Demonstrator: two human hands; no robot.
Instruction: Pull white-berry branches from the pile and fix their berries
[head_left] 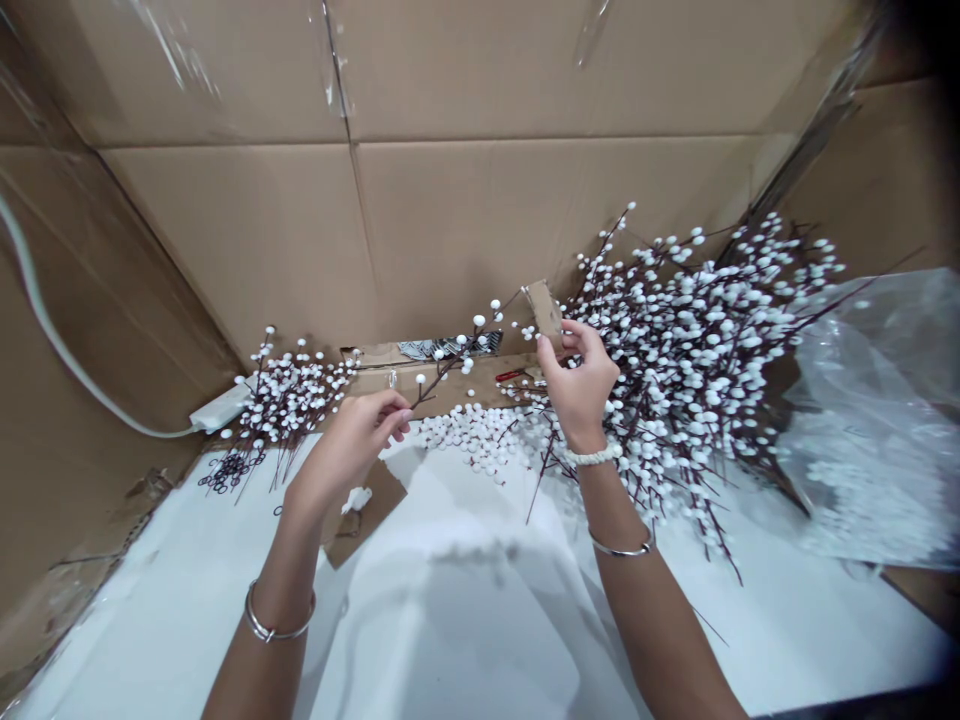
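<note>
My left hand [373, 425] is closed on the lower end of a dark brown artificial berry stem [450, 367] with white berries. The stem slants up to the right, towards a small piece of cardboard [544, 312]. That piece is pinched between the thumb and fingers of my right hand [579, 378]. The stem's tip reaches the cardboard's upper left edge; whether they touch I cannot tell. Below and between my hands lies a heap of loose white berries [480, 435]. Just right of my right hand is a large pile of white-berry stems [690, 340].
A smaller bunch of berry stems [289, 395] lies at the left, beside a white power strip [223, 405] and small dark rings [231, 470]. A red-handled tool [510, 375] rests near the back. Cardboard walls [600, 200] enclose the table; a clear plastic bag [881, 470] of white pieces stands right.
</note>
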